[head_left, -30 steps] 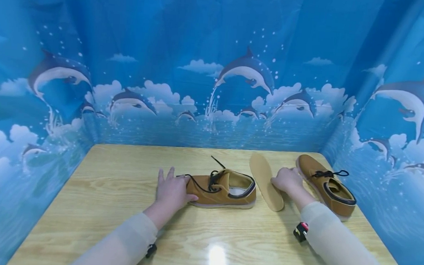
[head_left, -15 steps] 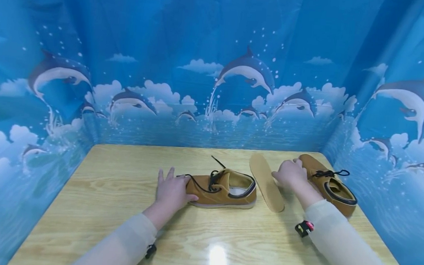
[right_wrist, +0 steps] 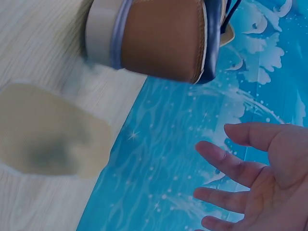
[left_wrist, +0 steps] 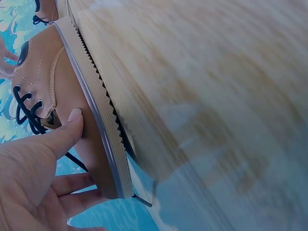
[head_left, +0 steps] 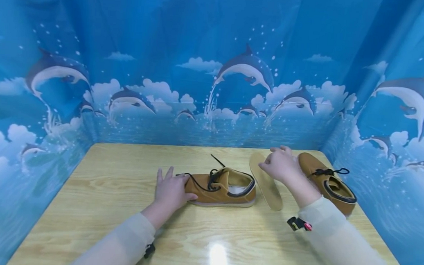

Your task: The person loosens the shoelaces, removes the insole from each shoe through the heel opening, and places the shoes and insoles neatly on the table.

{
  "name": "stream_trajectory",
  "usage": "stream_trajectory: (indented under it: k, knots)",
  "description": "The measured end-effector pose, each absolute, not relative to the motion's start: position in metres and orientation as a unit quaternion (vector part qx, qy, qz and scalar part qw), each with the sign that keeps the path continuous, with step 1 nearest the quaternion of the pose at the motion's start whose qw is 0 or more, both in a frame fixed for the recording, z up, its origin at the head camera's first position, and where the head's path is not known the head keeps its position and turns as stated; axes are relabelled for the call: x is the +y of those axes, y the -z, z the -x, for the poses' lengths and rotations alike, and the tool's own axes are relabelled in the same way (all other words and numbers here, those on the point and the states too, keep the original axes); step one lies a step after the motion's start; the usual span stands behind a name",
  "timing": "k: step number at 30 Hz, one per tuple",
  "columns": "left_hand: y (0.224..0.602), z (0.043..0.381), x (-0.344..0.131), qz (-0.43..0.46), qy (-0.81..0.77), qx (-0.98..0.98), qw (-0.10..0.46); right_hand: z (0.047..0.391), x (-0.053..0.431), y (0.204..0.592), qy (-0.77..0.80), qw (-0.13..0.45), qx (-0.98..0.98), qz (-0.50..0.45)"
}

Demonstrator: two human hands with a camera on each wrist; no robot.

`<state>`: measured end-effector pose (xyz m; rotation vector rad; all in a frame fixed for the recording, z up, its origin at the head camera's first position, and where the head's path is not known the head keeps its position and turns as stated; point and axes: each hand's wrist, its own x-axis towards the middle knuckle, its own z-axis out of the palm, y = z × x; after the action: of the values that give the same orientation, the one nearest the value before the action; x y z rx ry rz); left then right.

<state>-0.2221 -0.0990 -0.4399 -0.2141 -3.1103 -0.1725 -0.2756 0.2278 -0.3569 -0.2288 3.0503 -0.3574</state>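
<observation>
So there's a blue dolphin curtain (head_left: 160, 30) round the far, left and right sides of a wood-look table (head_left: 113, 175), with a bright glare patch (head_left: 218, 260) near the front edge. Over on the right is a brown shoe with a tied bow (head_left: 324, 182), toe pointing far; the right forearm cuts across part of its left side. The other one, the shoe with loose laces (head_left: 211, 196), lies sole-down mid-table, toe left, held by the left hand (head_left: 170, 189): thumb on the near side, other fingers round the toe. A tan insole (head_left: 268, 190) lies flat on the table between the two shoes. Right hand (head_left: 281, 164) hovers over its far half, fingers loosely spread and holding nothing.

Inside the loose-laced one you can see a whitish footbed (head_left: 236, 190); the tied one's opening is too dark to make out. The left hand hides the toe tip from the head view, the right hand covers a bit of the insole, and both sleeves run off the near edge.
</observation>
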Motion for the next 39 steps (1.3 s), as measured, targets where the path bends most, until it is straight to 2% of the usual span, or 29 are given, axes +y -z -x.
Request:
stream_trajectory:
  k: [9, 20, 33, 39]
  knots:
    - [0.443, 0.222, -0.102, 0.068, 0.062, -0.996, 0.012, 0.273, 0.207, 0.369, 0.157, 0.012, 0.983, 0.098]
    - [0.447, 0.222, -0.104, 0.073, 0.066, -0.995, 0.022, 0.272, 0.189, 0.385, 0.173, 0.032, 0.975, 0.135]
    - [0.452, 0.231, -0.111, 0.107, 0.111, -0.987, 0.044, 0.277, 0.191, 0.395, 0.164, 0.023, 0.976, 0.142]
    - [0.454, 0.242, -0.116, 0.123, 0.137, -0.982, 0.029, 0.275, 0.193, 0.394, 0.174, 0.042, 0.973, 0.142]
